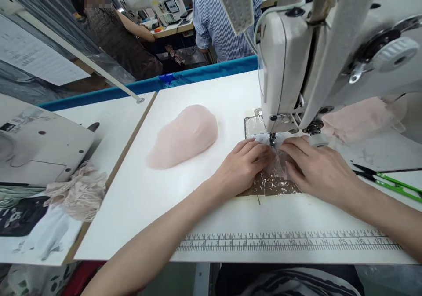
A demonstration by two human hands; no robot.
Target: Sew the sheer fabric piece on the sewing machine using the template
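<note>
A thin, see-through pale fabric [279, 166] lies under the presser foot [272, 139] of a white sewing machine [280, 67]. My left hand [247, 166] is left of the needle, its curled fingers closed on the fabric's edge. From the right, my right hand [318, 168] pinches the same fabric with thumb and fingers, close to the foot. The fingertips of both hands partly hide the cloth. Beneath it shows a shiny, tape-covered plate [280, 187] in the tabletop.
A pink moulded cup-shaped piece [187, 137] rests left of my hands. Pink sheer cloth [359, 118] lies behind my right hand, green-handled snips [392, 184] beside my right forearm. A printed ruler [263, 242] runs along the front edge. Two people [224, 21] work beyond the blue-edged table.
</note>
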